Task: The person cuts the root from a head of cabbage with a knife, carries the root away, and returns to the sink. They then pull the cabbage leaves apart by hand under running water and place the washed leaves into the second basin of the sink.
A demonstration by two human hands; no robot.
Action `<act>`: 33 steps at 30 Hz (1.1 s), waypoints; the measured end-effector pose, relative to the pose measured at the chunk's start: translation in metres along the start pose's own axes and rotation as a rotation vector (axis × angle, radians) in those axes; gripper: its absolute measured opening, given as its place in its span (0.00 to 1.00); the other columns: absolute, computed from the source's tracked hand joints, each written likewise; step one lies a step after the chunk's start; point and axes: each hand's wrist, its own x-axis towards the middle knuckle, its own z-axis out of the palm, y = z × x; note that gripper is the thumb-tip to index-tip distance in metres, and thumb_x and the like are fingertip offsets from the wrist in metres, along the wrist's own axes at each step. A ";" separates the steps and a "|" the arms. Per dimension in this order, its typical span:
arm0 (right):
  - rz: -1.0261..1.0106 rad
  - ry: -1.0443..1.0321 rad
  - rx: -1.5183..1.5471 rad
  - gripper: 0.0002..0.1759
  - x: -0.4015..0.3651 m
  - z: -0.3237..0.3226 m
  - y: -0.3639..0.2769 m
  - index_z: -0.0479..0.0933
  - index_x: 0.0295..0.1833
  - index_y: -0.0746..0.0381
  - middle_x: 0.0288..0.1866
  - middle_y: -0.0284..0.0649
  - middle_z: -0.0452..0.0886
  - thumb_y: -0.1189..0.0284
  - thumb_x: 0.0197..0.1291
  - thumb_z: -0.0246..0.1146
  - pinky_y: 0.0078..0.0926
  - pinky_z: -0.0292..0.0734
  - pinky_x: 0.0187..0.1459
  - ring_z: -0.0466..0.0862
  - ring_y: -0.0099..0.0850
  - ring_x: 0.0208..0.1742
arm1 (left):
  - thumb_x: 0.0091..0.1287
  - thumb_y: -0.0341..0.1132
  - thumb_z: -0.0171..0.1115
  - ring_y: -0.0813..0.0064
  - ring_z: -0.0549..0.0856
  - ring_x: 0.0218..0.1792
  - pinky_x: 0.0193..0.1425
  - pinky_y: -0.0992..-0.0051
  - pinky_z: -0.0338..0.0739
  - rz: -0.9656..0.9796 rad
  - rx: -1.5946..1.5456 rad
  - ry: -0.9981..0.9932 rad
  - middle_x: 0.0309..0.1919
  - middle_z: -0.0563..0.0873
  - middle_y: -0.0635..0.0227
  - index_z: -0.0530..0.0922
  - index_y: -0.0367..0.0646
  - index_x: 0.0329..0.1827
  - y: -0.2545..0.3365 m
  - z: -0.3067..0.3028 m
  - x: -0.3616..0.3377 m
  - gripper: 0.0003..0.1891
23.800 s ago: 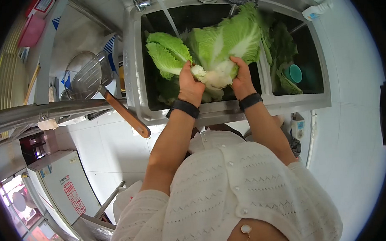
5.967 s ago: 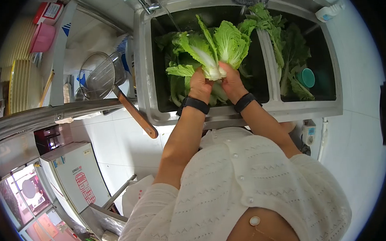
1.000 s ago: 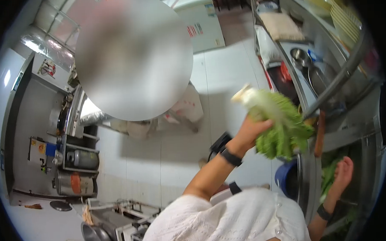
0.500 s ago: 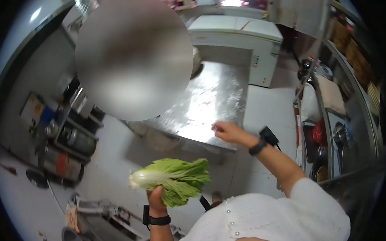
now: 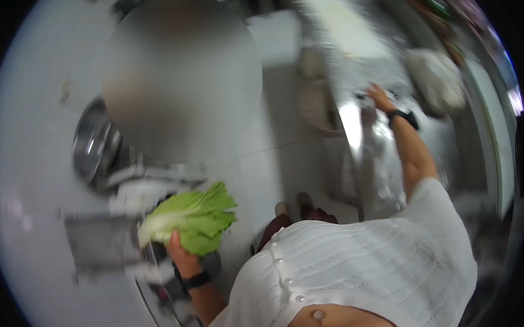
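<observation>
A napa cabbage [image 5: 182, 219], pale at the stem and bright green at the leaves, lies in my left hand [image 5: 183, 253]. Its thumb presses over the white stem side while the leaves point away to the right. My right hand [image 5: 379, 98] reaches out over the shiny metal table [image 5: 385, 175]. Small dark shapes show right beside its fingers, and motion smears the fingers themselves. Both wrists wear dark bands.
A long cream-coloured board [image 5: 349, 28] lies on the table's far part. Beside it sits a whitish bag-like bundle [image 5: 436, 80]. At left are a steel bowl [image 5: 91, 144] and a grey flat panel [image 5: 99, 243]. A blurred disc hides the upper left.
My view has swung round, bringing the metal table to my right side. The cabbage stays in my left hand. My right hand now extends farther out over the table.
</observation>
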 end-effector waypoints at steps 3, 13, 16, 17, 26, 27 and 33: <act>-0.114 -0.156 -0.221 0.16 0.030 0.043 0.036 0.68 0.50 0.64 0.49 0.50 0.72 0.70 0.59 0.45 0.38 0.67 0.53 0.71 0.45 0.52 | 0.57 0.35 0.59 0.56 0.77 0.45 0.50 0.62 0.70 0.318 0.603 0.275 0.44 0.78 0.52 0.67 0.34 0.51 -0.013 -0.015 -0.044 0.22; 0.558 0.170 0.904 0.13 -0.009 -0.073 -0.054 0.69 0.36 0.67 0.23 0.39 0.73 0.70 0.49 0.60 0.27 0.68 0.21 0.72 0.29 0.21 | 0.53 0.22 0.60 0.75 0.78 0.43 0.46 0.75 0.74 -0.350 -0.902 0.916 0.42 0.77 0.65 0.68 0.38 0.51 0.014 -0.059 -0.175 0.21; 0.357 0.288 1.107 0.19 -0.042 -0.130 -0.228 0.64 0.42 0.66 0.24 0.37 0.72 0.73 0.47 0.62 0.22 0.68 0.22 0.72 0.25 0.22 | 0.53 0.22 0.60 0.76 0.78 0.40 0.45 0.76 0.74 -0.281 -0.852 1.072 0.41 0.78 0.67 0.69 0.37 0.51 0.003 -0.079 -0.211 0.21; 0.209 0.349 1.147 0.24 -0.050 -0.133 -0.271 0.60 0.47 0.65 0.26 0.37 0.72 0.76 0.47 0.63 0.21 0.70 0.25 0.73 0.24 0.25 | 0.52 0.22 0.61 0.76 0.78 0.40 0.45 0.76 0.74 -0.294 -0.857 1.097 0.40 0.78 0.67 0.69 0.37 0.50 0.001 -0.084 -0.234 0.21; -1.058 -0.282 1.619 0.24 -0.213 -0.216 -0.678 0.59 0.60 0.62 0.39 0.38 0.72 0.80 0.57 0.54 0.16 0.68 0.35 0.71 0.21 0.36 | 0.45 0.30 0.66 0.67 0.77 0.46 0.49 0.71 0.71 -0.656 0.004 1.262 0.45 0.76 0.63 0.63 0.38 0.56 0.003 -0.136 -0.457 0.33; -1.116 -0.436 1.542 0.23 -0.225 -0.211 -0.710 0.60 0.59 0.62 0.36 0.35 0.72 0.78 0.58 0.54 0.15 0.67 0.32 0.70 0.20 0.32 | 0.43 0.36 0.68 0.60 0.77 0.47 0.49 0.68 0.71 -0.722 0.029 1.283 0.46 0.76 0.58 0.61 0.40 0.57 0.011 -0.142 -0.479 0.37; -1.414 -0.904 0.942 0.18 -0.376 -0.211 -0.854 0.65 0.54 0.60 0.24 0.35 0.72 0.71 0.58 0.57 0.21 0.67 0.24 0.70 0.23 0.20 | 0.44 0.48 0.65 0.52 0.78 0.45 0.48 0.60 0.72 -1.184 0.321 1.244 0.42 0.79 0.51 0.63 0.45 0.57 0.014 -0.149 -0.580 0.36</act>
